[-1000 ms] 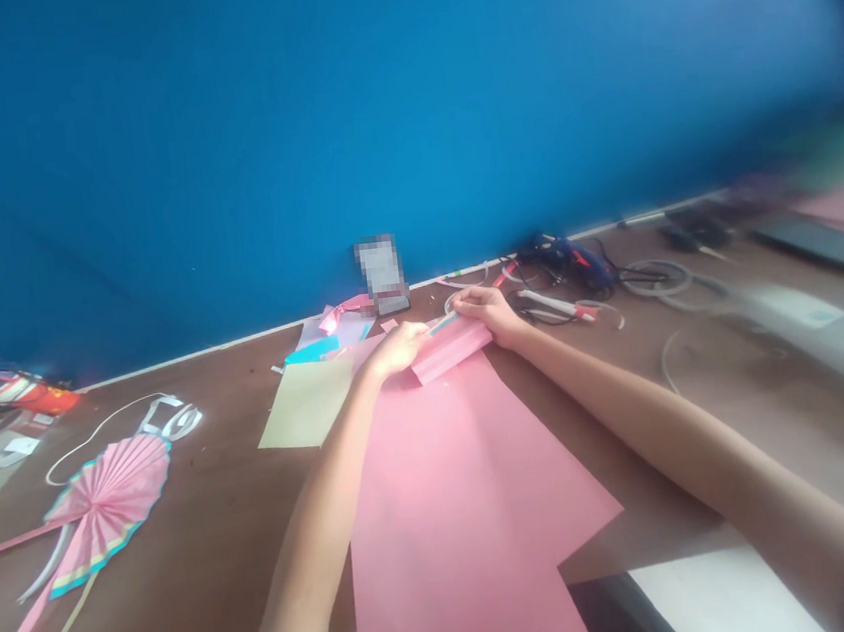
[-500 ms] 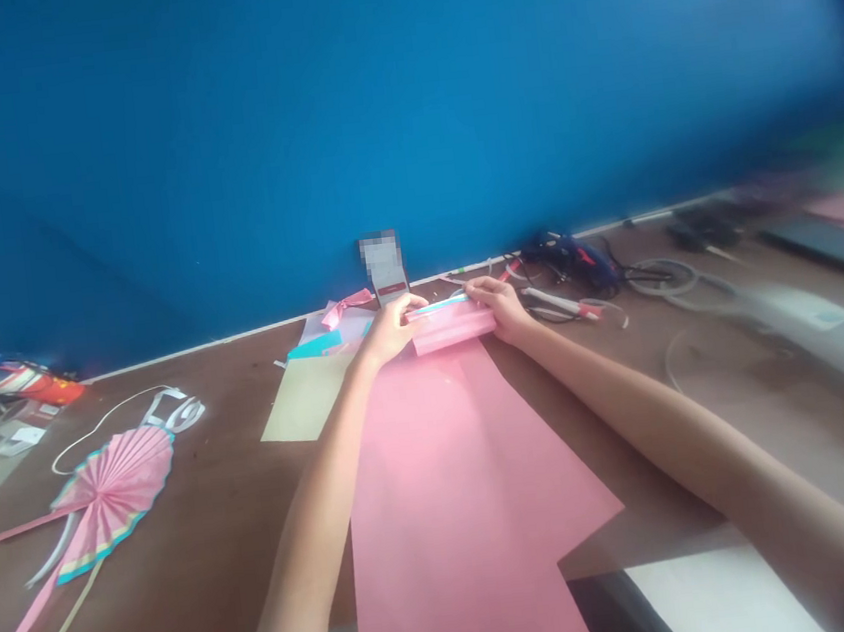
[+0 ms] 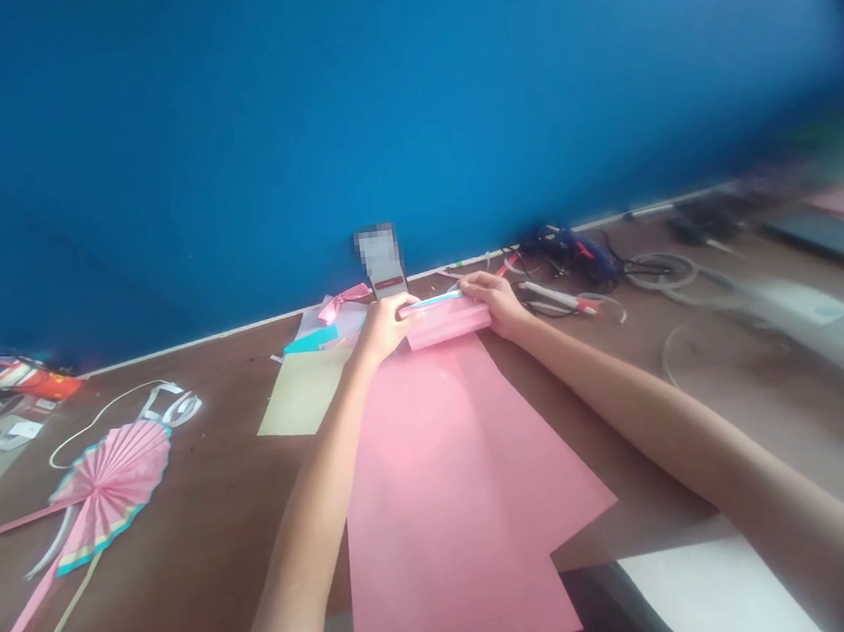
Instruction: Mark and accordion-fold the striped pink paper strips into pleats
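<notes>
A folded strip of pink paper [image 3: 447,322] with a blue and white edge along its top is held between my two hands. My left hand [image 3: 387,326] pinches its left end, and my right hand [image 3: 494,300] pinches the right end. Beneath and nearer to me lie large pink sheets [image 3: 441,495], overlapping and reaching past the table's front edge. Left of my left arm is a pale yellow sheet [image 3: 302,394], with a blue piece of paper [image 3: 313,340] behind it. A pleated pink paper fan [image 3: 118,479] with blue and yellow edging lies at the left.
A phone [image 3: 384,262] leans upright against the blue wall [image 3: 400,107]. Cables [image 3: 663,271] and a dark blue bundle [image 3: 583,257] lie at the back right. White paper strips [image 3: 179,407] sit by the fan. A red and white object [image 3: 32,377] stands far left.
Both hands keep their hold on the folded pink paper, with slight finger movement. The whole view has shifted a little, so everything appears slightly higher and further left.
</notes>
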Available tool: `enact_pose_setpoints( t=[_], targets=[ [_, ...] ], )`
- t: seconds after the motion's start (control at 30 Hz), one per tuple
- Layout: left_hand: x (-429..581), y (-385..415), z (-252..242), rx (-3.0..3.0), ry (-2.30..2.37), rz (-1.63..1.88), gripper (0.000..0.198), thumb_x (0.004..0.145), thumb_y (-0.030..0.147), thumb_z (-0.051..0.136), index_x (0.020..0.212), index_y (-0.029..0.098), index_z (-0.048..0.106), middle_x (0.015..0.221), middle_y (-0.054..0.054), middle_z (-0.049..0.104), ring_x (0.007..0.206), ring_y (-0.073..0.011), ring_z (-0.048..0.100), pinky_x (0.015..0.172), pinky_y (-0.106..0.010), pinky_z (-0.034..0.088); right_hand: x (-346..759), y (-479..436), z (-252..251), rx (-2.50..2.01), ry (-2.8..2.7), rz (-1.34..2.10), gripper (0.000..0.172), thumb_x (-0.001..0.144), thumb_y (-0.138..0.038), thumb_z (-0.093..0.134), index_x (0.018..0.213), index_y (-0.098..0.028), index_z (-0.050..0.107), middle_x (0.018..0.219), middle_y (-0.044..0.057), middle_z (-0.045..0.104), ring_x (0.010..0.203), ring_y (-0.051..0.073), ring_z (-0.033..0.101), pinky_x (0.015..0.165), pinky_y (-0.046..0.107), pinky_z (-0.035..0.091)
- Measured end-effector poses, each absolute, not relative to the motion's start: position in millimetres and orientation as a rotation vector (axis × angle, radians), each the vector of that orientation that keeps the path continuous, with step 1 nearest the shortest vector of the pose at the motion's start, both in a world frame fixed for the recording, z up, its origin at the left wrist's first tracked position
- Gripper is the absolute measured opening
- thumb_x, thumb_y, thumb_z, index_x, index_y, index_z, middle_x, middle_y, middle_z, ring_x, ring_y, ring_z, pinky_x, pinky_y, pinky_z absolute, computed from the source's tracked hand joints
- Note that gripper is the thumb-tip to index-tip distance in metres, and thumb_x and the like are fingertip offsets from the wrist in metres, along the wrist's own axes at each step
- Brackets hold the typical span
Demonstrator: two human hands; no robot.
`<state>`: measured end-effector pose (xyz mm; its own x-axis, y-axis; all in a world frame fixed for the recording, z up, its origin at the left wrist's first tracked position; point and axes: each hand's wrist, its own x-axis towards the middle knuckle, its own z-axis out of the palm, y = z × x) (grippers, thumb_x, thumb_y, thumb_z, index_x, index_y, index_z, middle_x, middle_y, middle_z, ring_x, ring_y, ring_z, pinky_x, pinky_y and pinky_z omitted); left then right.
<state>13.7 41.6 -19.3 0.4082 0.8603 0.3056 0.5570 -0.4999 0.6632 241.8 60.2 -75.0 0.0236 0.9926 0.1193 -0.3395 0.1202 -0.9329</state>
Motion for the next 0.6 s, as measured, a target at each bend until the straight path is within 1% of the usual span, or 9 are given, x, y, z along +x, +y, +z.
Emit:
enact_pose_setpoints(
  t=[0.23, 0.37, 0.43, 0.5, 0.6],
  targets=[
    [12.0, 46.4, -25.0, 2.063, 1.136, 0.932, 0.025, 0.077, 0.032, 0.066, 0.096, 0.017, 0.072, 0.086, -0.004, 0.07, 0.081, -0.0194, 0.062, 0.071, -0.027, 0.045, 241.1, 59.3, -75.6, -0.863, -1.001, 1.275, 0.031, 0.058, -0.038, 0.08, 0.077, -0.018, 0.066, 0.072, -0.001, 0.063, 0.06, 0.011, 0.051, 0.057, 0.024, 0.04],
    [9.0, 55.6, -41.6, 1.869, 1.107, 1.076, 0.023, 0.074, 0.032, 0.069, 0.092, 0.017, 0.071, 0.088, -0.004, 0.069, 0.085, -0.018, 0.061, 0.074, -0.025, 0.045, 239.4, 59.4, -77.1, -0.846, -1.044, 1.246, 0.028, 0.06, -0.036, 0.081, 0.076, -0.018, 0.067, 0.074, -0.001, 0.065, 0.064, 0.011, 0.054, 0.063, 0.025, 0.043],
    [5.6, 60.1, -51.9, 1.727, 1.128, 1.14, 0.028, 0.072, 0.032, 0.072, 0.095, 0.017, 0.07, 0.087, -0.003, 0.068, 0.083, -0.0168, 0.06, 0.072, -0.025, 0.045, 238.4, 58.9, -77.5, -0.838, -1.13, 1.214, 0.026, 0.062, -0.035, 0.08, 0.076, -0.018, 0.068, 0.077, 0.0, 0.066, 0.069, 0.012, 0.056, 0.068, 0.026, 0.044],
    [1.1, 63.2, -61.3, 1.64, 1.13, 1.15, 0.03, 0.07, 0.032, 0.073, 0.097, 0.017, 0.07, 0.082, -0.002, 0.067, 0.077, -0.0151, 0.059, 0.069, -0.024, 0.044, 237.7, 57.5, -77.1, -0.852, -1.241, 1.18, 0.024, 0.064, -0.036, 0.079, 0.077, -0.017, 0.069, 0.079, 0.002, 0.067, 0.072, 0.013, 0.058, 0.071, 0.027, 0.044],
    [-5.8, 64.5, -71.5, 1.58, 1.075, 1.113, 0.032, 0.069, 0.032, 0.075, 0.098, 0.017, 0.071, 0.081, -0.002, 0.066, 0.072, -0.0134, 0.057, 0.067, -0.023, 0.043, 236.7, 53.9, -74.9, -0.906, -1.388, 1.149, 0.026, 0.067, -0.039, 0.077, 0.078, -0.017, 0.069, 0.078, 0.002, 0.067, 0.073, 0.015, 0.059, 0.07, 0.028, 0.044]
  ],
)
